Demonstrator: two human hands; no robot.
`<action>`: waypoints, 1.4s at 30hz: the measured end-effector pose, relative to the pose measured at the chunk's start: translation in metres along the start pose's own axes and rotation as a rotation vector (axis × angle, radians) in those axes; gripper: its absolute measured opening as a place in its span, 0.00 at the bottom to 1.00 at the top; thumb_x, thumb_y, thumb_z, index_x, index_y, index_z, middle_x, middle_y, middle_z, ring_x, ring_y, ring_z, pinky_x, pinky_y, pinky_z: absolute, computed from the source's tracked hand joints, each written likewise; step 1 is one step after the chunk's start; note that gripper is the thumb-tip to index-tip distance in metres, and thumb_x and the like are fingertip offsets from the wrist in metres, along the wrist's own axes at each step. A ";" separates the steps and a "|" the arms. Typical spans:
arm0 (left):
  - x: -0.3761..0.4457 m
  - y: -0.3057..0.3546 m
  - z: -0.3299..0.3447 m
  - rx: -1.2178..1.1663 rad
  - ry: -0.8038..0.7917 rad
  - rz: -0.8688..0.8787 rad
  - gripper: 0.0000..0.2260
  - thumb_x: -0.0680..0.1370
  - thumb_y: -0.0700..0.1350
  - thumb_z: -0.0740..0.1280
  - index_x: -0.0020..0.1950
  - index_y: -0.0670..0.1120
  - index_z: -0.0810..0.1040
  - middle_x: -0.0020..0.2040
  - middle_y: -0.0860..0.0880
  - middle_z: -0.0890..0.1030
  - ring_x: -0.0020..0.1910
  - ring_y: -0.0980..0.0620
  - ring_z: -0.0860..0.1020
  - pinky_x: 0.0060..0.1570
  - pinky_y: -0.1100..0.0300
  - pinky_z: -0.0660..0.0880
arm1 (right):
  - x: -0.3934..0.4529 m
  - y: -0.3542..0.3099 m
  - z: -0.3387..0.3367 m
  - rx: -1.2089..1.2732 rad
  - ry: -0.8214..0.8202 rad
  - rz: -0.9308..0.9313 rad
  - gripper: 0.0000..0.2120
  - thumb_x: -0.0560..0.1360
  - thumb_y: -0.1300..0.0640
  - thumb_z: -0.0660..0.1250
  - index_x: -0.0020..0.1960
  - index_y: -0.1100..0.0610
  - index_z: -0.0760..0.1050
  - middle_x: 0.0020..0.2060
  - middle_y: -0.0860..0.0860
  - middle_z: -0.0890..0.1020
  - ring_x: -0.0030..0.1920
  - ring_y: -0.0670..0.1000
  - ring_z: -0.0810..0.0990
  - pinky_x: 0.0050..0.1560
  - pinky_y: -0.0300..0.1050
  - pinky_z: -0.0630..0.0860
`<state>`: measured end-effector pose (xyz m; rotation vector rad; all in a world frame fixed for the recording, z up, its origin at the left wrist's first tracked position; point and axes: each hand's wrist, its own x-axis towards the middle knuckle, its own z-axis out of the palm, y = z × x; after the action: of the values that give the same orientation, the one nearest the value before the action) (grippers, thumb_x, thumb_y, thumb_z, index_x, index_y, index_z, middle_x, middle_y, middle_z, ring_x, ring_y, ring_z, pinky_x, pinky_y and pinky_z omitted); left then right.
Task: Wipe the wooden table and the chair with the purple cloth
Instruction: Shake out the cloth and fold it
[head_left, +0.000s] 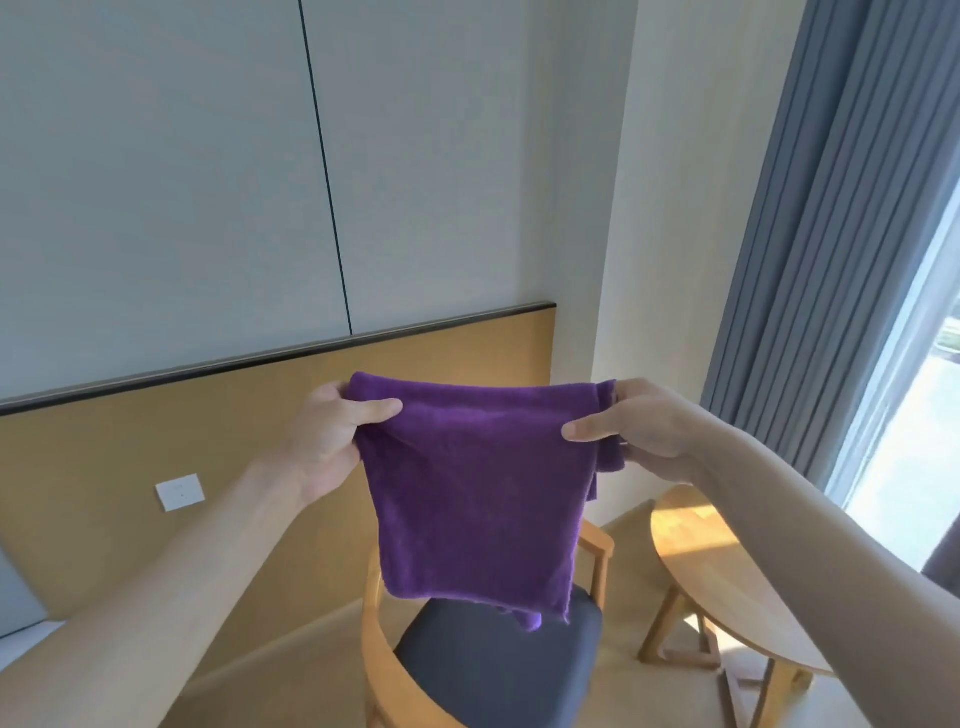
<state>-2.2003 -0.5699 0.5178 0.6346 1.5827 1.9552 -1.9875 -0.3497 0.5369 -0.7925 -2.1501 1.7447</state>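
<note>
- While both arms reach forward at chest height, the purple cloth (478, 499) hangs in the air at the centre of the view, stretched between the two hands and draping straight down.
- The left hand (332, 441) grips the cloth's upper corner at about 9 o'clock from the cloth's middle, thumb laid across the front of the fabric and the other fingers curled behind it.
- The right hand (639, 426) pinches the opposite upper corner at about 3 o'clock, thumb on the front face, fingers wrapped round the bunched edge; a small fold of cloth dangles below this hand.
- The cloth's top edge runs nearly level between the hands; its lower hem hangs loose, with one corner drooping a little further at 6 o'clock.
- The chair (498, 670), with a wooden frame and a dark seat pad, stands at 6 o'clock below the cloth; the cloth hangs in front of its seat and backrest, and whether they touch cannot be told.
- The wooden table (727, 577), round-topped on crossed legs, stands at about 4 o'clock, just beside the chair, partly lit by sun.
- A grey-blue curtain (831, 234) hangs at 2 o'clock next to a bright window (919, 441).
- A white wall switch (180, 492) sits on the wood wall panel (156, 467) at 8 o'clock.
</note>
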 end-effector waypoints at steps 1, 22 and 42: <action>0.001 0.004 -0.002 0.007 0.040 0.015 0.16 0.73 0.28 0.69 0.60 0.35 0.75 0.49 0.39 0.81 0.45 0.44 0.80 0.47 0.52 0.76 | 0.001 -0.002 0.000 -0.027 0.011 -0.015 0.18 0.67 0.68 0.80 0.54 0.63 0.81 0.49 0.57 0.87 0.50 0.58 0.85 0.49 0.51 0.84; 0.028 -0.025 -0.045 1.248 -0.062 0.060 0.19 0.73 0.34 0.63 0.59 0.52 0.69 0.58 0.49 0.78 0.55 0.47 0.78 0.55 0.49 0.76 | 0.005 -0.083 0.031 0.410 -0.012 -0.244 0.04 0.79 0.66 0.65 0.47 0.60 0.78 0.36 0.56 0.79 0.33 0.52 0.78 0.29 0.41 0.71; -0.041 -0.059 0.076 0.082 -0.296 -0.049 0.12 0.79 0.45 0.70 0.61 0.44 0.82 0.59 0.44 0.84 0.59 0.42 0.82 0.56 0.45 0.79 | 0.015 -0.138 0.035 0.271 -0.135 -0.399 0.03 0.81 0.66 0.63 0.50 0.62 0.76 0.54 0.61 0.82 0.46 0.60 0.87 0.52 0.54 0.84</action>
<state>-2.1132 -0.5329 0.4740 0.8666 1.4832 1.6787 -2.0528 -0.3879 0.6591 -0.1669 -1.9220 1.8514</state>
